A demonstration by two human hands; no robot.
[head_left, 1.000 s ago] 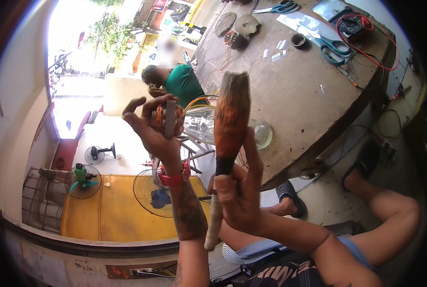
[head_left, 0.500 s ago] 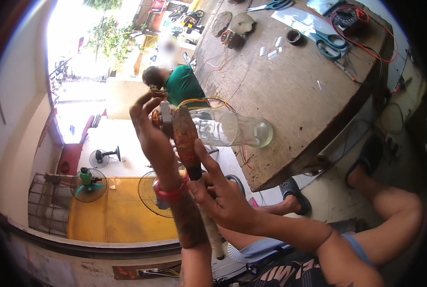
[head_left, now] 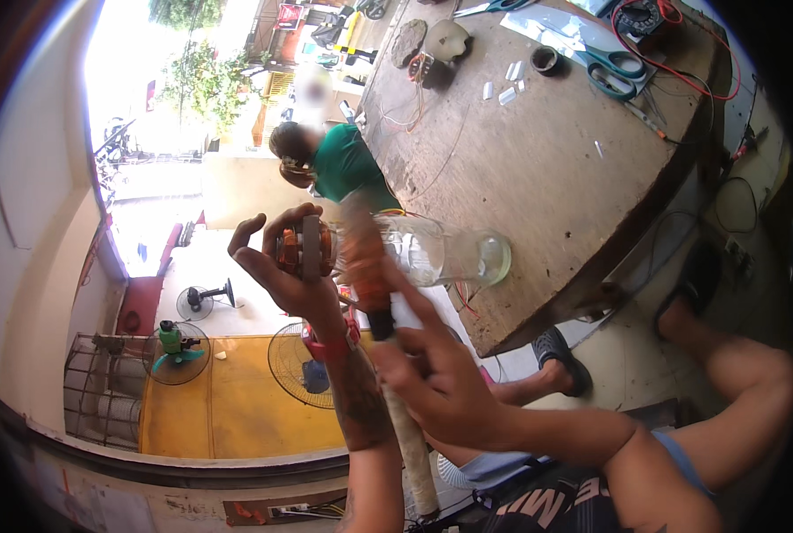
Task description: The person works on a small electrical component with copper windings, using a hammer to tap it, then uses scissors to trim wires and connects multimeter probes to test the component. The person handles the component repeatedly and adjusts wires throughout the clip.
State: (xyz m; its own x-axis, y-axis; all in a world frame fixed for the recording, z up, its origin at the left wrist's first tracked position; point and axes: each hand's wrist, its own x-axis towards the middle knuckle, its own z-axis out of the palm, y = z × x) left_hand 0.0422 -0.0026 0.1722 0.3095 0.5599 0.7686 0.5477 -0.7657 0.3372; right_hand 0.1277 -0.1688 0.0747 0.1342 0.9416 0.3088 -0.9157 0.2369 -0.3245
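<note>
My left hand (head_left: 281,275), with a red band at its wrist, is closed around a motor stator (head_left: 311,249) with orange copper windings and a grey core. Some fingers curl over the stator's top. In my right hand (head_left: 432,377) is a hammer (head_left: 365,271), its rust-coloured head blurred by motion beside the stator. A pale wrapped handle runs down below the hand. Behind the hammer head, a clear glass bottle (head_left: 432,249) lies on its side, reaching over the table's near left edge. Coloured wires show by the bottle; where they attach is hidden.
On the wooden table (head_left: 539,213) are teal-handled scissors (head_left: 617,73), a multimeter (head_left: 638,22) with red leads, a dark ring (head_left: 545,60) and small white pieces. A person in a green shirt (head_left: 352,164) sits beyond. Fans (head_left: 176,351) stand at the left.
My left hand and the stator are lower, and the stator is more exposed. The hammer has shifted slightly right and down with my right hand, and its head is now blurred.
</note>
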